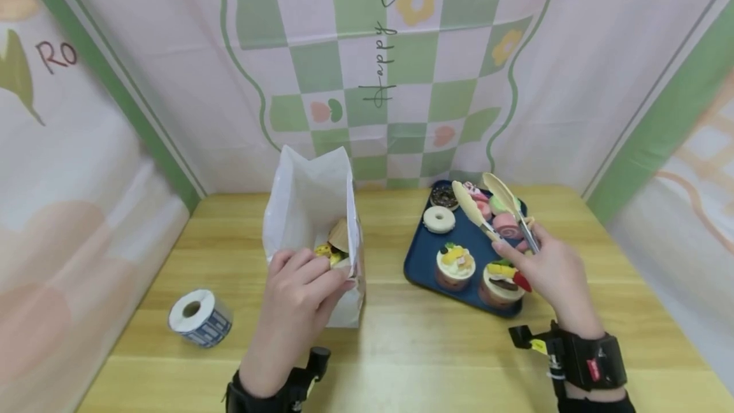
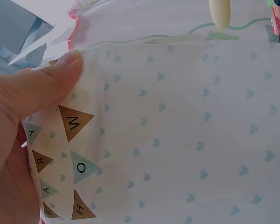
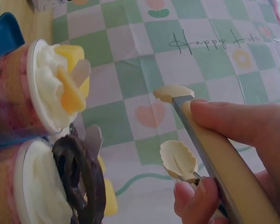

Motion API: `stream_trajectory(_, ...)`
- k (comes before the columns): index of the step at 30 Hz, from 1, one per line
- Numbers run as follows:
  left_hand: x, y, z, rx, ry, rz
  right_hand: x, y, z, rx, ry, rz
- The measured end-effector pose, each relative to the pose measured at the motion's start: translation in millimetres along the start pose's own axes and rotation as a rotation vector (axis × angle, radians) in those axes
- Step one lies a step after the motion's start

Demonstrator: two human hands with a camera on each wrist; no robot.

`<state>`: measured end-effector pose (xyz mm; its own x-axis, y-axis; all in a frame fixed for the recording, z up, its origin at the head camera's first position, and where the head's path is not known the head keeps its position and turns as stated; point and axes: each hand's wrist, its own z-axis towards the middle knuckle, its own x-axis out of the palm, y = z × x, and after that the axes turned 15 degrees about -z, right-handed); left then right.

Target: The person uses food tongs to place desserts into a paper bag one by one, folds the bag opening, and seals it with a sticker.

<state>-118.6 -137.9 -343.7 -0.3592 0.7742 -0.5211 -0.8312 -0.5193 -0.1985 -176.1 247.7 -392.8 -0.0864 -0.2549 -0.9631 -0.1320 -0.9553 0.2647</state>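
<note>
My left hand (image 1: 298,292) pinches the near rim of a white paper bag (image 1: 309,190) that stands with its mouth up. The left wrist view shows the thumb lying over the upper edge of the bag's heart-printed side (image 2: 177,116). Down in the bag are a brown piece (image 1: 339,234) and something yellow (image 1: 323,251), partly hidden by the fingers. Over a dark blue tray (image 1: 421,266), my right hand (image 1: 556,269) grips a pair of tongs (image 1: 471,208). The cream-coloured tips are spread apart with nothing between them, above the pink sweets (image 1: 507,226).
On the tray sit a white doughnut (image 1: 439,228), a chocolate doughnut (image 1: 443,197) and two dessert cups (image 1: 455,276) topped with cream and fruit. A roll of labels (image 1: 201,320) stands on the wooden table (image 1: 395,362) at left. Printed cloth (image 1: 390,81) hangs behind.
</note>
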Motion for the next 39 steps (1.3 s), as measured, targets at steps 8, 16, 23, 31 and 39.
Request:
stream_trajectory(8,-4.5,-0.5,-0.1,0.008,-0.02,0.008,1.8,-6.3,5.3,0.01,-0.049,-0.022)
stream_trajectory(16,-5.9,-0.4,-0.2,-0.02,-0.005,0.012,8.3,-26.7,11.6,0.06,-0.004,-0.008)
stream_trajectory(23,-5.9,-1.3,-1.2,-0.053,0.009,0.013,7.3,-40.0,11.4,0.07,0.009,-0.027)
stream_trajectory(31,-5.7,0.4,-2.9,-0.119,0.046,0.043,12.1,-51.7,15.1,0.133,0.084,-0.049)
stream_trajectory(39,-3.6,2.2,-3.9,-0.127,0.07,0.042,14.9,-59.5,16.0,0.126,0.126,-0.069)
